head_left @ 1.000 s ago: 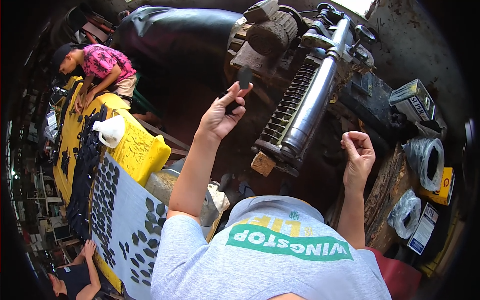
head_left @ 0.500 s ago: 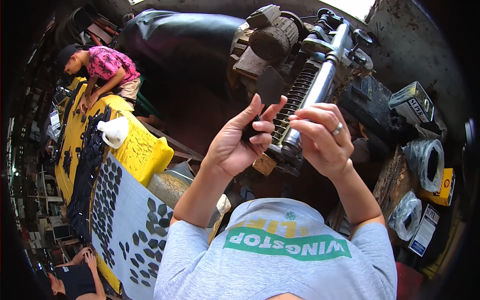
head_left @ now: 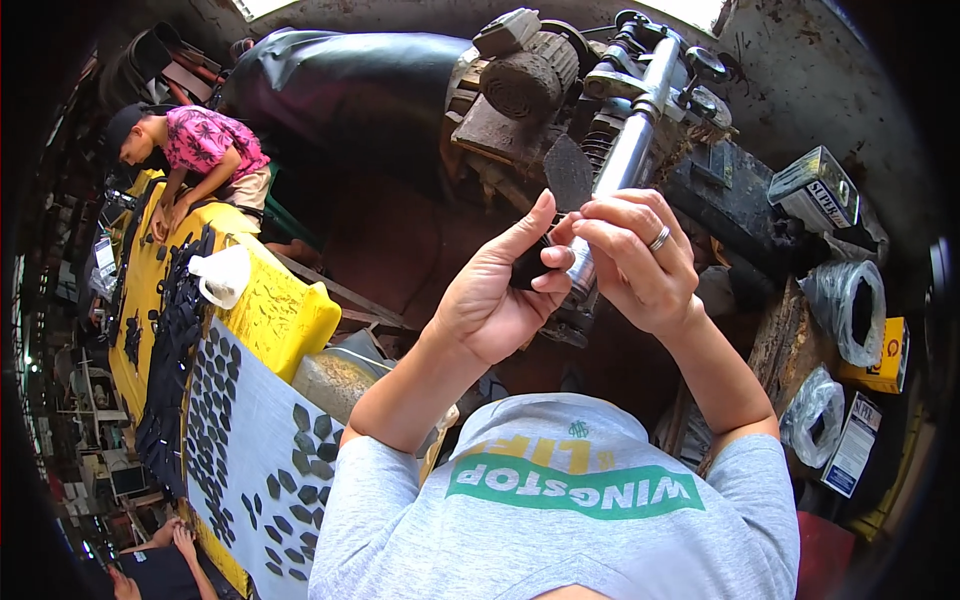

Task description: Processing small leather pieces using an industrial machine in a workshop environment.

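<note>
A flat, black angular piece [head_left: 569,174] stands upright above my fingertips, its lower end at the meeting point of both hands. My right hand [head_left: 640,262], wearing a ring, pinches at that lower edge with thumb and fingers. Curled fingers of my left hand [head_left: 492,280] hold more black material [head_left: 528,266] against the palm, mostly hidden; how many pieces there are I cannot tell. The left thumb points up beside the upright piece. Just behind the hands runs a long machine with a shiny metal roller [head_left: 628,155].
A dusty motor [head_left: 530,85] sits beside the machine. To the left, a yellow table [head_left: 300,318] carries black strips [head_left: 180,350], a white jug [head_left: 222,275] and a pale sheet [head_left: 262,400] with many black pieces. Two people work there. Boxes [head_left: 815,200] and plastic-wrapped coils [head_left: 845,312] lie right.
Both hands have come together, the left moving right. The upright black piece has shifted right and slightly down, and my right fingertips now meet its lower edge.
</note>
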{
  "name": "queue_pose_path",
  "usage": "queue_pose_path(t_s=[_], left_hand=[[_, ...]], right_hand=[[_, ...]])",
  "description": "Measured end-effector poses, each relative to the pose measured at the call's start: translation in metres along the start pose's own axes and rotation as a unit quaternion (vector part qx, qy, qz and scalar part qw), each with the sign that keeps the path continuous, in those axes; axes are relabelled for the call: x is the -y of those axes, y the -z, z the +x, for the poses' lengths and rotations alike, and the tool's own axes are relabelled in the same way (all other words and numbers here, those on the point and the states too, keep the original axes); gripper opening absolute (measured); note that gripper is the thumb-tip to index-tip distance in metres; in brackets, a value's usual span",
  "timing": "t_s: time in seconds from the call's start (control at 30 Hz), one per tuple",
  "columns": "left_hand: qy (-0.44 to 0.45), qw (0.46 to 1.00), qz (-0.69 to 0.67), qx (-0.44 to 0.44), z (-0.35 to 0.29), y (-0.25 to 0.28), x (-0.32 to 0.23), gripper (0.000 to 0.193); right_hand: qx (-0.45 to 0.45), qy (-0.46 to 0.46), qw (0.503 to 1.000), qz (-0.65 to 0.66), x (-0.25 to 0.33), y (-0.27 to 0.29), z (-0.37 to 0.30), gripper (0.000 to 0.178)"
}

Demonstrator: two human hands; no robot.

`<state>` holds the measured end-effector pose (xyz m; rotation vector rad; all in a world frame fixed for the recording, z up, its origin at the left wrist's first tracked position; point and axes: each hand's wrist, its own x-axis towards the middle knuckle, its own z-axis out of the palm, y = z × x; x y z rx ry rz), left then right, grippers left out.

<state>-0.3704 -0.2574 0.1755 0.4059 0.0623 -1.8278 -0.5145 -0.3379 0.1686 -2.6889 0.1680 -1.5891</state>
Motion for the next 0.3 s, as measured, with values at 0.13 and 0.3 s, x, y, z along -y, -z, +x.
queue_pose_path(t_s=[0.13, 0.3], left_hand=[[0.0, 1.0, 0.002, 0.018, 0.004, -0.007, 0.002, 0.023], [0.013, 0.999, 0.029, 0.037, 0.013, -0.008, 0.007, 0.027]], right_hand=[[-0.025, 0.005, 1.0, -0.014, -0.004, 0.005, -0.002, 0.027], [-0.067, -0.011, 0.998, -0.018, -0.004, 0.009, -0.01, 0.027]])
